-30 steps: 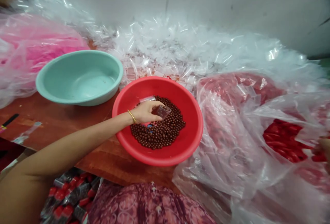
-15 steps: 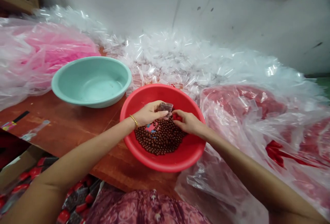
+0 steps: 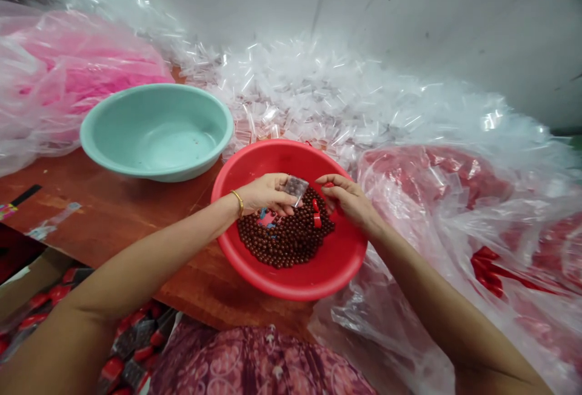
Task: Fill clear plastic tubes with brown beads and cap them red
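My left hand (image 3: pixel 267 194), a gold bracelet at its wrist, grips a small clear plastic box (image 3: pixel 296 188) that looks filled with dark balls. It is tilted above the red basin (image 3: pixel 291 289). Just right of it, apart from the box, my right hand (image 3: pixel 346 200) pinches a small red cap (image 3: pixel 328 185), mostly hidden by the fingers. Glossy brown balls (image 3: pixel 282 246) cover much of the basin floor, where a pink and blue patch shows through. Small red plastic pieces (image 3: pixel 317 219) lie on the balls below my right hand.
A pale green basin (image 3: pixel 157 171) stands at the left on the brown table (image 3: pixel 113 213). Clear plastic boxes (image 3: pixel 309 92) are heaped along the wall. Bags hold pink pieces (image 3: pixel 104 80) and red pieces (image 3: pixel 436 171). Red-capped boxes (image 3: pixel 131 346) lie low at the left.
My right hand has drawn away from the box to the right. The box in my left hand has turned, showing its flat face. Red pieces now show on the balls. The view has shifted slightly.
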Tool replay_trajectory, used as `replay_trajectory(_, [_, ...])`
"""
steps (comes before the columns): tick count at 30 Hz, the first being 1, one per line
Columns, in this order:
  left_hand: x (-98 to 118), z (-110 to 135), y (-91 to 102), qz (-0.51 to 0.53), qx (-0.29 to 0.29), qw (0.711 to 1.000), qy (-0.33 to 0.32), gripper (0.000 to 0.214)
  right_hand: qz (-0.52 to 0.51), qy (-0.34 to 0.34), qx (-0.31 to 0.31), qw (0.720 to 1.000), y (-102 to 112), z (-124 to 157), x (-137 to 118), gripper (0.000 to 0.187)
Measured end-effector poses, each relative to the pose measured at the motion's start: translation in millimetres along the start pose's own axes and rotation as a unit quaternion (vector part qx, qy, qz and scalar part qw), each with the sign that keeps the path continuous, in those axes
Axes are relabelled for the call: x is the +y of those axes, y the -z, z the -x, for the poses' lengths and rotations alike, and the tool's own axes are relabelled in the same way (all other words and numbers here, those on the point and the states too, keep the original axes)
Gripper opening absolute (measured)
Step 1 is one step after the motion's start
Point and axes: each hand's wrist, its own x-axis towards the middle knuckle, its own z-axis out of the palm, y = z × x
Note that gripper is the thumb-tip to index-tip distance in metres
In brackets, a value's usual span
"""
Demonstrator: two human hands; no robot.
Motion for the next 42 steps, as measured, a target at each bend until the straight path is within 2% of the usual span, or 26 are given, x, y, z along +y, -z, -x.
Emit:
replay_trajectory(6, [-2.3, 1.8, -0.9, -0.007, 0.001, 1.000, 0.013, 0.029, -0.034, -0.014, -0.022, 0.999, -5.6, 3.6, 0.1, 0.024])
replay_trajectory(12, [-4.0, 0.3, -0.9, -0.020, 0.011, 0.996, -0.082, 0.030, -0.127, -0.030, -0.027, 0.991, -5.2, 7.9, -4.1, 0.032])
replay_trajectory(17, [-0.9, 0.6, -1.0, 0.017, 0.006, 0.993, -0.120, 0.033, -0.145, 0.000, 0.012, 0.989, -2.8, 10.2, -13.3, 0.031])
replay_trajectory(22, [-1.3, 1.9, -3.8, 0.049, -0.022, 0.993, -0.107, 0.035, -0.208, 0.009, 0.060, 0.976, -4.3, 6.5, -18.7, 0.041])
replay_trajectory(25, [-1.7, 2.9, -6.6, 0.036, -0.039, 0.993, -0.103, 0.032, -0.233, -0.003, 0.051, 0.971, -8.6, 5.0, -20.1, 0.044])
replay_trajectory(28, [-2.8, 1.9, -7.9, 0.016, -0.022, 0.994, -0.104, 0.029, -0.236, -0.021, 0.022, 0.971, -12.7, 6.8, -19.8, 0.044])
replay_trajectory(31, [-5.0, -1.3, -7.4, -0.024, -0.007, 0.994, -0.105, 0.026, -0.197, -0.019, -0.013, 0.980, -14.5, 10.6, -17.6, 0.039])
replay_trajectory(33, [-5.7, -2.9, -6.5, -0.050, -0.012, 0.993, -0.102, 0.023, -0.152, 0.028, -0.027, 0.988, -14.4, 12.6, -16.4, 0.033])
replay_trajectory(36, [-3.8, -2.5, -4.3, -0.061, -0.046, 0.994, -0.077, 0.019, -0.026, 0.132, -0.023, 0.991, -12.6, 12.9, -17.3, 0.021])
replay_trajectory(38, [-1.6, -0.9, -2.4, -0.050, -0.076, 0.995, -0.049, 0.018, 0.067, 0.193, -0.036, 0.978, -9.9, 11.4, -20.2, 0.013])
replay_trajectory(42, [-0.3, 0.8, 0.7, -0.020, -0.117, 0.993, -0.017, 0.017, 0.175, 0.266, -0.127, 0.939, -2.8, 7.2, -28.6, 0.010])
